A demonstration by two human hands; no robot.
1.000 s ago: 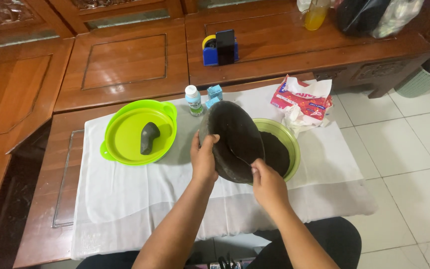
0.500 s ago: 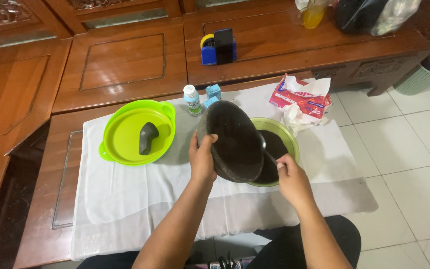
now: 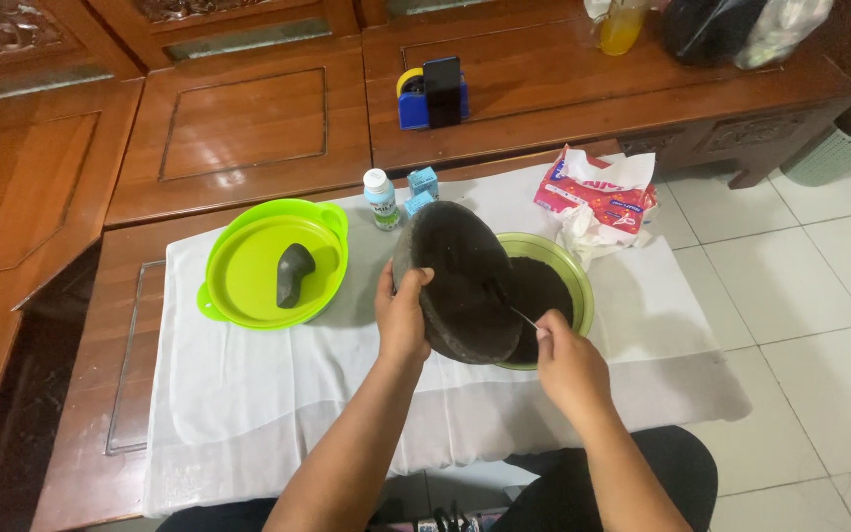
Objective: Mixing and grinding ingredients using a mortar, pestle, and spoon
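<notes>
Left hand (image 3: pixel 403 313): clenched on the near-left rim of a round, dark grey-black stone-like dish (image 3: pixel 457 281), thumb on the upper face, fingers behind. The dish is tilted steeply, its lower edge inside or just over a round lime-green plastic bowl (image 3: pixel 577 286); which of the two cannot be told.

Right hand (image 3: pixel 565 366): pinched shut on a thin metal utensil handle (image 3: pixel 522 315), which slants up to the dish's face; its tip is not distinguishable against the dark surface.

Lime-green bowl: interior dark, contents unclear. Stands on a white cloth (image 3: pixel 248 394) spread over a low brown wooden table (image 3: pixel 81 433).

Flat lime-green plastic lid with side tabs (image 3: pixel 248 276): on the cloth, left of the dish, well apart from both hands. Carries a short dark grey stone pestle (image 3: pixel 294 274).

Small white bottle with a blue cap (image 3: pixel 380 198) and two small light-blue cartons (image 3: pixel 421 189): just behind the dish.

Red-and-white plastic packet (image 3: pixel 593 192): behind the bowl, to the right, crumpled white tissue beside it.
</notes>
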